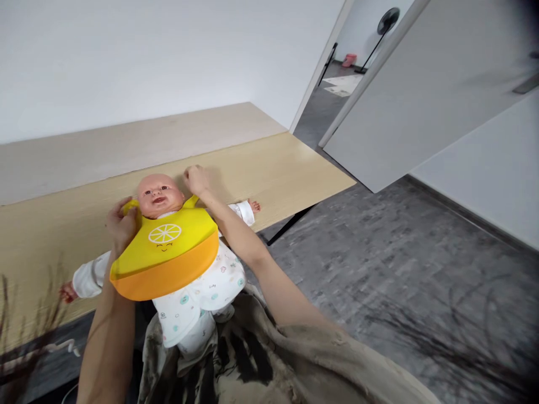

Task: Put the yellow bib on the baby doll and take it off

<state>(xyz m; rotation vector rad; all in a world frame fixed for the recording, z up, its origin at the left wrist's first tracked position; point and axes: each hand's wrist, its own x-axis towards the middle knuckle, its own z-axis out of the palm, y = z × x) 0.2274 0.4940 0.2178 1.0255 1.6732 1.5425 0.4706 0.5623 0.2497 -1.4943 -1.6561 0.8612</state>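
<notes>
A baby doll (197, 280) in a white patterned outfit lies face up at the table's front edge, with its arms spread and its legs toward my lap. Over its chest lies a yellow silicone bib (185, 230) with a white citrus slice print and an orange catch pocket. My left hand (122, 221) pinches the bib's yellow neck strap beside the doll's head. On the head's other side, my right hand (196, 179) is closed with curled fingers at the other strap, whose end is hidden by the hand and wrist.
The light wooden table (269, 168) stands against a white wall. To the right are an open grey door (421, 84) and grey floor. Through the doorway a standing fan (388, 21) and a pink bin (349, 60) are visible. Dark hair strands blur the lower corners.
</notes>
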